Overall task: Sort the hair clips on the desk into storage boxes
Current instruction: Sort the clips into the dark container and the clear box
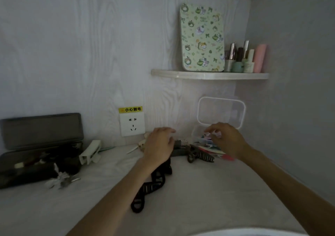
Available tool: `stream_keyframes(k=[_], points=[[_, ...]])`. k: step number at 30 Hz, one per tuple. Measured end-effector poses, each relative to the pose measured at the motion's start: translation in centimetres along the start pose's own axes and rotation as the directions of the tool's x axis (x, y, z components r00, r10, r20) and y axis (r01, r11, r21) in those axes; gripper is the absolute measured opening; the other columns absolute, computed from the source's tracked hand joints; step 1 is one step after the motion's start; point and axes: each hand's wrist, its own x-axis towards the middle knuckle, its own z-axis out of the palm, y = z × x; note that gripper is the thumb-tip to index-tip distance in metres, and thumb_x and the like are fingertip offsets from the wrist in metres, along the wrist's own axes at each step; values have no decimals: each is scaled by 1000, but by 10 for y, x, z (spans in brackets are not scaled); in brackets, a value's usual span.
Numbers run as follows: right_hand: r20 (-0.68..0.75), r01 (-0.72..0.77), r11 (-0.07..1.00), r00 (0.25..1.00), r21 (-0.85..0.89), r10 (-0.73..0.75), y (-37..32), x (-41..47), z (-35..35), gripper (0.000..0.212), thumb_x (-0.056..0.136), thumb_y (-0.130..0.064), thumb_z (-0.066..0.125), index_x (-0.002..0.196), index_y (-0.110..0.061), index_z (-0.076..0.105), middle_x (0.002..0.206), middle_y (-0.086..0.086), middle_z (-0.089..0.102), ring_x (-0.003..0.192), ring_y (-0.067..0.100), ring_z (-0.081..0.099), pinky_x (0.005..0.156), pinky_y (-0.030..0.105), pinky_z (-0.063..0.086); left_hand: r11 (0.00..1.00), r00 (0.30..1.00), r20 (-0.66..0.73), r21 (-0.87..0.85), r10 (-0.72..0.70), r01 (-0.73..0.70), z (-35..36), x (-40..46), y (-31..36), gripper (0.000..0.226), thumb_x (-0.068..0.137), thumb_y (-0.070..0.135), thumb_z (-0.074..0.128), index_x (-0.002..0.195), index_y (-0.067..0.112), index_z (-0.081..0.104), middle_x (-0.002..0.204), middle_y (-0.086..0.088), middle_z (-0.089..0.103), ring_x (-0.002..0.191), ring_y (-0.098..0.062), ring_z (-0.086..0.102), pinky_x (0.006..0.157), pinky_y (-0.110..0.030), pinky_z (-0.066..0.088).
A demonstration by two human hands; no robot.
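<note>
We were midway — clear box point(197, 135) held some clips, black claws point(200, 156) remained (both hands point(159, 145) point(226, 139) loosely open, gripping nothing).

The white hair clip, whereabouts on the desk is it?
The white hair clip lies left of centre on the desk, just right of the open dark storage box and below-left of the wall socket.

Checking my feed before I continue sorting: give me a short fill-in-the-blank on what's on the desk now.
1. The clear box near the right hand has its lid ____.
2. The white claw clip lies beside the ____ case.
3. The socket sits below a ____ warning label.

Answers: open; dark; yellow
</note>
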Motion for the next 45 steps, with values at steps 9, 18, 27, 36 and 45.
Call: stream_keyframes(k=[9, 18, 27, 36, 45], points=[[244, 439, 889, 883, -132, -400, -145, 34, 100, 24, 88, -18, 54, 109, -15, 65, 110, 7, 64, 107, 26, 54, 86, 32, 37, 953, 943, -289, 199, -168, 230, -66, -68, -120, 51, 71, -16, 54, 108, 15, 70, 108, -6, 70, 100, -28, 65, 81, -36, 53], [524, 561, 553, 816, -616, -244, -160, 42, 152, 58, 95, -28, 35, 148, -10, 17, 158, 9, 7, 146, 25, -2, 113, 58, -8, 691, 929, -116, 638, -351, 340, -65, -71, -120, 47, 87, 17, 45, 133, 7, 41, 131, -12, 52, 127, -27, 43, 118, -45, -1], [517, 589, 659, 787, -467, -337, -147, 44, 142, 41, 97, -28, 35, 136, -20, 44, 150, 4, 31, 143, 23, 16, 115, 53, 0, 973, 965, -134, -4, -227, 229, -64, -68, -98, 29, 99, 38, 34, 107, 28, 59, 98, 3, 71, 90, -19, 65, 77, -36, 52], [326, 532, 765, 841, -364, -431, -130, 55, 147, 35, 88, -9, 44, 122, -15, 54, 126, 3, 58, 122, 24, 46, 106, 37, 23, 803, 853, 11, 345, -521, 486, -49, -68, -138, 40, 91, 12, 39, 131, 3, 37, 137, -14, 41, 129, -27, 36, 106, -35, 30], [475, 517, 762, 822, -391, -314, -149, 62, 162, 38, 92, -22, 46, 130, -17, 48, 130, 10, 47, 126, 27, 37, 103, 42, 27, 865, 892, -95, 215, -443, 453, -67, -66, -121, 30, 95, 16, 42, 116, 21, 63, 119, -4, 62, 110, -26, 57, 87, -36, 46]])
